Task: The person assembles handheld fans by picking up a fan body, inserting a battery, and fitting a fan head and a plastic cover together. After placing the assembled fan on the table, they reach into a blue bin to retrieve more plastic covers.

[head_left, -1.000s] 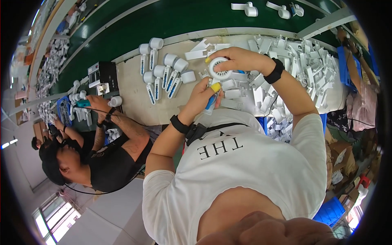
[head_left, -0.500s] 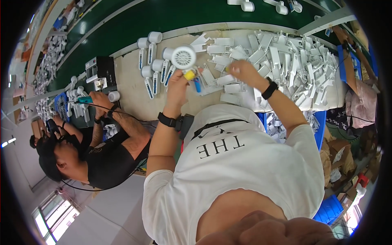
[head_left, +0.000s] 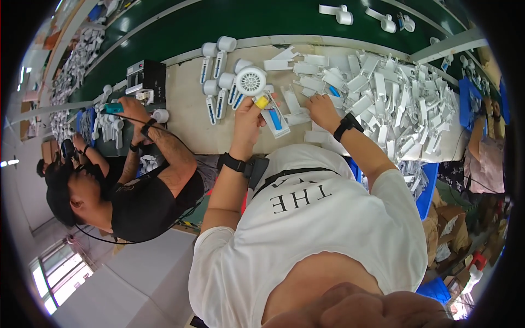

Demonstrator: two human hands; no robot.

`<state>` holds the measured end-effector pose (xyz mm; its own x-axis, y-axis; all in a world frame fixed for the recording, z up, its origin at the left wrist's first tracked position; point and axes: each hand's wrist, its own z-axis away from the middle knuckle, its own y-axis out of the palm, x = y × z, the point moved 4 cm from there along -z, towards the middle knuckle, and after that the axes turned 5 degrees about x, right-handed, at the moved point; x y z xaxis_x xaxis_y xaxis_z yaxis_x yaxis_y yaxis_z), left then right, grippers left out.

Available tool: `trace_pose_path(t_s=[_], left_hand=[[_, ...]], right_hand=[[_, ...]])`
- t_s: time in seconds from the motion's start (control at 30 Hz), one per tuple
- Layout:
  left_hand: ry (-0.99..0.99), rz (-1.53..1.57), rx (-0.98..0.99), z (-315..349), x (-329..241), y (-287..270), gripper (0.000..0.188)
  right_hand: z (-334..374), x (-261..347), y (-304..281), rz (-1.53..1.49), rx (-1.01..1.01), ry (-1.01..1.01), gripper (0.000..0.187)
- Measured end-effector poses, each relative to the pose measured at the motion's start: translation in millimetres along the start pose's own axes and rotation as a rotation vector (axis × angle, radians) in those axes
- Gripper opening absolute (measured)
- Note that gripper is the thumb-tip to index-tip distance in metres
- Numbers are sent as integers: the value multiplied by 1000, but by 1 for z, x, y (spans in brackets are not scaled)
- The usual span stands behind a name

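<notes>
My left hand (head_left: 249, 123) is closed around a white handheld fan (head_left: 251, 82) with a round grille. The fan's handle lies open, showing a blue cylindrical cell (head_left: 274, 119) inside and a yellow piece (head_left: 262, 102) beside my fingers. To the right, my right hand (head_left: 325, 113) is over the near left edge of a heap of white plastic covers (head_left: 377, 87). Its fingers are bent down among the covers, and what they hold, if anything, is hidden. Just beyond it a small blue piece (head_left: 334, 92) shows among the covers.
Several assembled white fans (head_left: 210, 101) lie left of my hands on the pale worktop (head_left: 183, 87). Further left are a black device (head_left: 146, 82) and a co-worker (head_left: 147, 191) holding a teal tool (head_left: 113, 108). A green conveyor (head_left: 262, 19) carries fans behind. A blue bin (head_left: 429, 188) stands at right.
The fan's handle has turned, so its open inside and blue cell show more fully. My right hand has lowered onto the covers. The whole view has shifted slightly.
</notes>
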<state>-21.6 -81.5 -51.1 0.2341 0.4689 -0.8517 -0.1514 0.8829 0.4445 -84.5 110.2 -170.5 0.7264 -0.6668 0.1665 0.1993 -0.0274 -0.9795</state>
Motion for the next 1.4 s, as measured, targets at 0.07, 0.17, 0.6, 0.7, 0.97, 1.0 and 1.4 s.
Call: trace_pose_path(t_s=[0.07,0.17,0.6,0.7,0.97,1.0,1.4], left_hand=[[17,15,-14,5,-2,-5,25],[17,205,16,7,4,-11,26],[68,331,-87,-2,21,15,26],[109,361,-63,-1,19,28,26],[211,427,64,4,12,33,27],[214,437,45,5,11,35,27],[317,343,23,15,-6,51,29]], right_hand=[[-4,1,-9,-111,-20,-66,28],[-1,-12,-21,-525,-139,82,30],[9,73,-177,-508,-565,-62,49],[10,76,-182,-541,-571,-16,53],[23,81,-189,-723,-414,-125,56],[24,82,-189,-706,-444,-146,57],[31,82,-189,-830,-482,-71,57]])
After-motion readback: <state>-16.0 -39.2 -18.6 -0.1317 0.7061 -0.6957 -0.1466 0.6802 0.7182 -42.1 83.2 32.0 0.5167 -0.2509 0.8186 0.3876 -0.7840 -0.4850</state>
